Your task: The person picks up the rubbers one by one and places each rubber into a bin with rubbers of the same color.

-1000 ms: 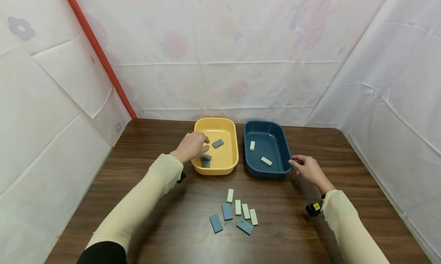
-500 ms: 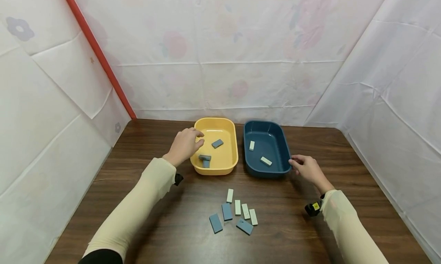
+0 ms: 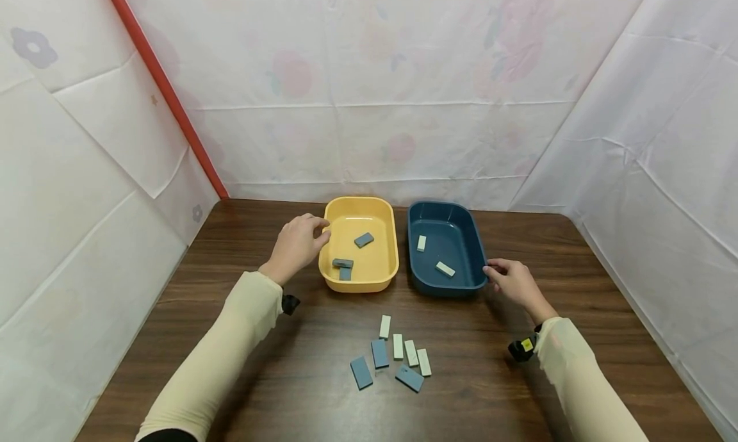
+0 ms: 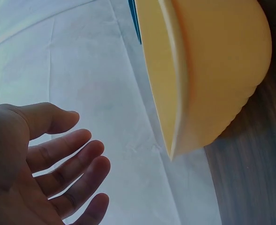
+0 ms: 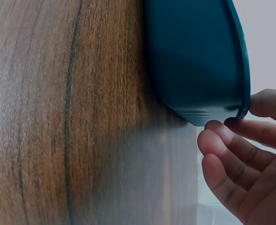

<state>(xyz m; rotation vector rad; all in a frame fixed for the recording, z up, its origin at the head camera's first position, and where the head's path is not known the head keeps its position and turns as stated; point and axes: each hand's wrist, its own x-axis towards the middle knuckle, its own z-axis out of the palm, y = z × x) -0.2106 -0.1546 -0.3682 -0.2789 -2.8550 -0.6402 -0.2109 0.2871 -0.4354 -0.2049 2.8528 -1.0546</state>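
My left hand [image 3: 295, 245] is empty, just beyond the left rim of a yellow bin [image 3: 360, 287]. In the left wrist view its fingers [image 4: 84, 173] spread loosely, apart from the bin wall. Three blue-grey blocks lie in that bin: one alone [image 3: 364, 240] near the middle, and one [image 3: 343, 263] overlapping another [image 3: 345, 274] at the front left. At the right, my right hand [image 3: 516, 284] pinches the rim of a dark blue bin [image 5: 198, 61] between thumb and index finger. Inside the blue bin are two white blocks, one upright in view [image 3: 421, 243], one slanted [image 3: 445, 270].
In front of the bins, several white blocks [image 3: 398, 346] and three blue-grey blocks [image 3: 361, 373] lie loose on the brown wooden table [image 3: 242, 378]. Patterned white sheeting [image 3: 369, 134] walls the table at the back and both sides. A red strip [image 3: 167, 90] runs down the back left corner.
My left hand has drawn back left out of the yellow bin to outside its rim. The blocks and both bins look the same; my right hand keeps its place at the blue rim.
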